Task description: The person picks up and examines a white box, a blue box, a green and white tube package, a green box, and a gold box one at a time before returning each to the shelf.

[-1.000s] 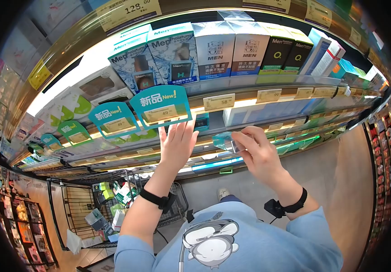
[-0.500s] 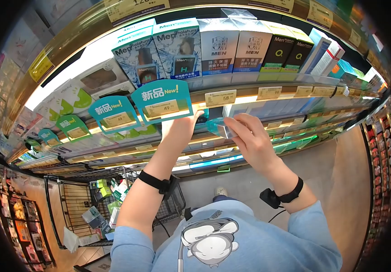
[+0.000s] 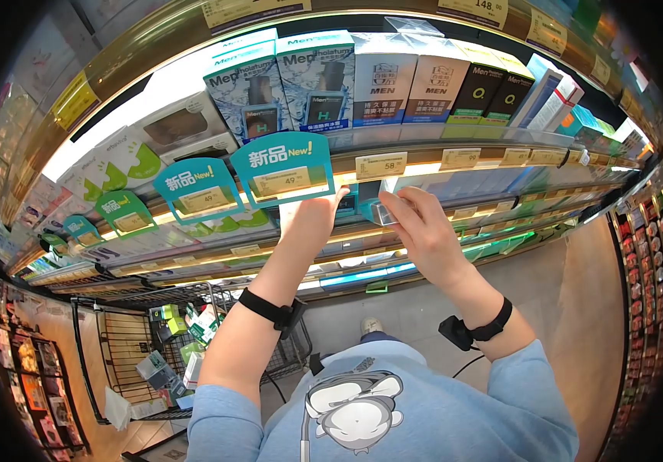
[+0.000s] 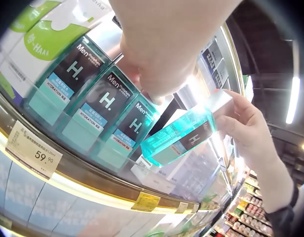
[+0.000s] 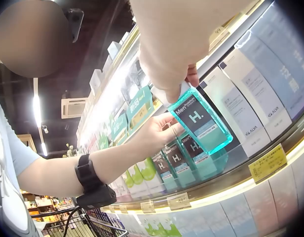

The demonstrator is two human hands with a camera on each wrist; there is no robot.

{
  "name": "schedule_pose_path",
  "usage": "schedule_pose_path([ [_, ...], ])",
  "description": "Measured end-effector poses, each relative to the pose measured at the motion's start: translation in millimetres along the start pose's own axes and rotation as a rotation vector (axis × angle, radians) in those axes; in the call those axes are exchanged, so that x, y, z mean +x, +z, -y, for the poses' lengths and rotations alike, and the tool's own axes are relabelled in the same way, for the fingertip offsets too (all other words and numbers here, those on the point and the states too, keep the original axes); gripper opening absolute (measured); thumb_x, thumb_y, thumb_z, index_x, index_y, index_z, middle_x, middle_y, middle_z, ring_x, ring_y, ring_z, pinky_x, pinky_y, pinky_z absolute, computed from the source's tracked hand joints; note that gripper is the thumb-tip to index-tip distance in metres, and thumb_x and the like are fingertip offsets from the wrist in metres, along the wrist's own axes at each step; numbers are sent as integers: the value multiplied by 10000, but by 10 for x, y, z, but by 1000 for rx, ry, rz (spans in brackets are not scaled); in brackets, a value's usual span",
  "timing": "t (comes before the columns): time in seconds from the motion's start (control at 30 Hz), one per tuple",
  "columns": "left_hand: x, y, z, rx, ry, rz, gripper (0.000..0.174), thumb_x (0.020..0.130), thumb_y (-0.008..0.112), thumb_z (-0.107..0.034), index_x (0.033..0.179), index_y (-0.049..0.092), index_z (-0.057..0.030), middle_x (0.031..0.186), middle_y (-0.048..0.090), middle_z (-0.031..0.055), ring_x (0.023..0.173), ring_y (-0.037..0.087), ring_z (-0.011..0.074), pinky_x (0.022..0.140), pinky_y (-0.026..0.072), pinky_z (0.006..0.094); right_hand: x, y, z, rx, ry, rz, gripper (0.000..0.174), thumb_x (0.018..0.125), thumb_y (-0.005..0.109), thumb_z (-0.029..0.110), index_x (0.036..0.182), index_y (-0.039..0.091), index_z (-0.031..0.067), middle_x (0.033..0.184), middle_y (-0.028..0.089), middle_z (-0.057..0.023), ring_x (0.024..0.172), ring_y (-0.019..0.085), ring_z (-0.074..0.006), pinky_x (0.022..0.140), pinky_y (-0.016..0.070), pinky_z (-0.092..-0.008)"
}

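Two bare hands are at a lit shop display in the head view: the right hand [image 3: 427, 231] pinches a turquoise bottle [image 3: 380, 214] at its silvery cap, while the left hand [image 3: 312, 219] extends beneath a teal sign [image 3: 285, 171] marked 49, its fingertips hidden. That sign hangs on the front edge of an upper shelf [image 3: 431, 148], where blue-and-white Men boxes [image 3: 316, 81] stand. Near the display, at lower left, is a black wire cart [image 3: 120, 350] with several packages in it. From the left wrist, three standing bottles [image 4: 103, 103] line up behind the clear lip at the front edge of a lower shelf [image 4: 95, 181], green-and-white packs [image 4: 51, 37] toward its left end and a 59.90 label [image 4: 33, 150] on that edge. Over the caps, the left hand's fingers are mostly out of sight, so whether it grasps anything cannot be told. Beyond the row's right end, the right hand grasps the bottle's cap, its base tilted toward the row. Seen from the right wrist, the held bottle slants above the lower shelf's front edge, its H. label showing, between the left hand and upright white ALVA boxes [image 5: 248, 103]; a yellow label [image 5: 268, 163] marks the edge below.
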State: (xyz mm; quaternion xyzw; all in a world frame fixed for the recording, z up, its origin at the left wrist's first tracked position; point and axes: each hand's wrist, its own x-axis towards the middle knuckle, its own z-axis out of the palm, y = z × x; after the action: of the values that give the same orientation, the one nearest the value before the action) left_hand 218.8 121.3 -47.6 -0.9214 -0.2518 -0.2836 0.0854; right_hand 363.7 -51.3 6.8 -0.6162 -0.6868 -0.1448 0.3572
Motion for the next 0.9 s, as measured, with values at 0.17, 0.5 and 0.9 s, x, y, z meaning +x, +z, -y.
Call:
schedule_pose_path([
  [0.17,25,-2,-35,25,-100,84,397,985,471,-469,1062,721,-171,615,633,132,528,621,308,504,508,393,26,57,8,17,29,1,512,751,679,-61,1242,590,49,1122,519,-140,935,574,-289,785,526,-354],
  [0.5,-48,0,31,96,69,241,388,982,515,-193,1368,544,-213,623,607,87,512,618,220,511,516,353,87,288,-78,-112,-48,-87,480,793,696,77,1251,554,57,1129,562,-135,916,601,-282,694,539,-346],
  [0.9,-60,115,71,58,123,302,674,808,568,4,1446,427,-159,605,593,96,516,627,215,517,535,339,45,461,-305,-223,69,19,245,871,679,196,1032,513,113,828,606,-56,602,642,-227,476,497,-315],
])
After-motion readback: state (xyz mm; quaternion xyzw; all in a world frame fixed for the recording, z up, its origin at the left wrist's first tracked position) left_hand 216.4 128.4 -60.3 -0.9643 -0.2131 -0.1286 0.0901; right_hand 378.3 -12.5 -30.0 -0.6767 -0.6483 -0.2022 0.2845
